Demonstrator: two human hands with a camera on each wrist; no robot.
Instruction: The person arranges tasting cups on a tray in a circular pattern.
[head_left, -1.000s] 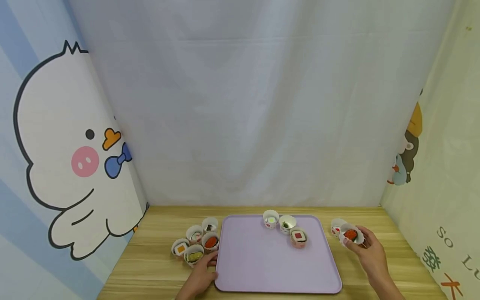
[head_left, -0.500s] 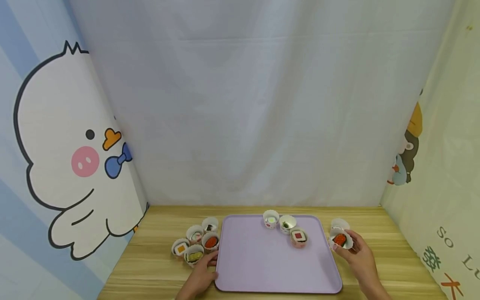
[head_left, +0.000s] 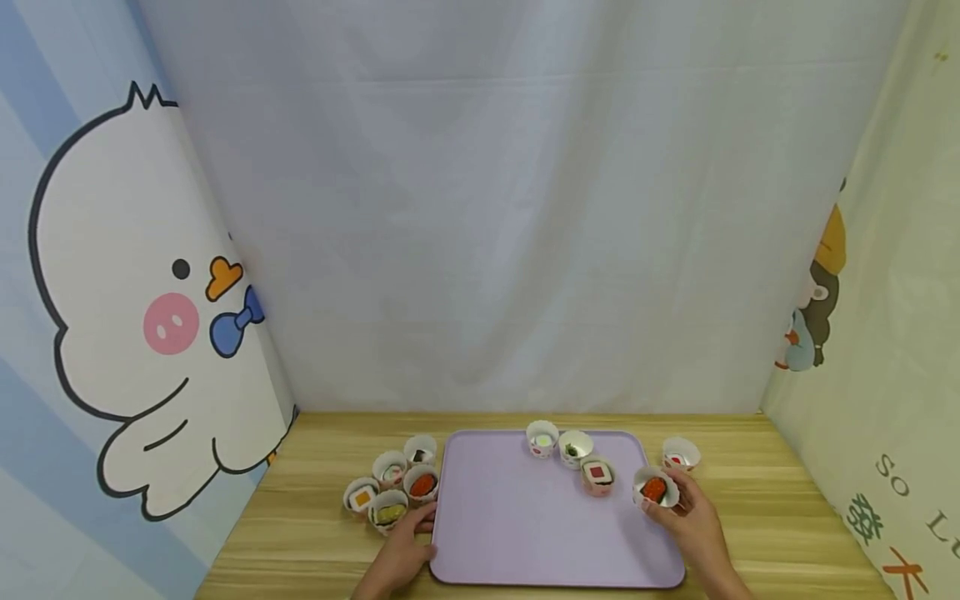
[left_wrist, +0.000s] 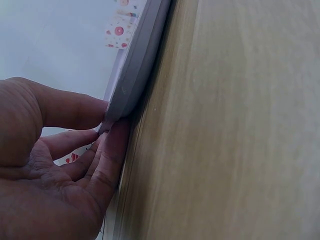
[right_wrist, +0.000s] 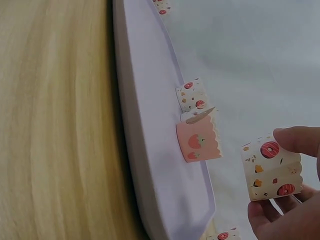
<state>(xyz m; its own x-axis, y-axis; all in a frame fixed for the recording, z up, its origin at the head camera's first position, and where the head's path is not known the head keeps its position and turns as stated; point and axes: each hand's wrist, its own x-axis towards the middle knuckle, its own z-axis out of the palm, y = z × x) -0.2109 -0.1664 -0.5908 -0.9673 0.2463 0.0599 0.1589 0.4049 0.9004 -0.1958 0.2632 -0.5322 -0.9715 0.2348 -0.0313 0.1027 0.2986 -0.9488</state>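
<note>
My right hand (head_left: pixel 688 510) grips a white paper baking cup (head_left: pixel 643 492) holding a piece of sushi with red roe-like topping (head_left: pixel 654 489). In the right wrist view the cup (right_wrist: pixel 272 167) shows printed donuts, with thumb and fingers on opposite sides, raised over the right part of the lilac tray (head_left: pixel 555 542). At the tray's left edge my left hand (head_left: pixel 401 552) pinches the rim; in the left wrist view the thumb lies on top and the fingers underneath (left_wrist: pixel 65 145). Three cups stand on the tray's back right, the nearest a pink one (head_left: pixel 597 477) with a red square on white.
Left of the tray, several cups crowd together on the wooden table (head_left: pixel 300 533), among them one with yellow topping (head_left: pixel 387 510) close to the left hand and one with red topping (head_left: pixel 422 483). Another white cup (head_left: pixel 680 454) stands right of the tray. A pale curtain (head_left: pixel 480 250) closes the back.
My right hand has carried the red-topped cup leftward, from beside the white cup on the table to over the tray's right edge. The left hand has stayed at the rim.
</note>
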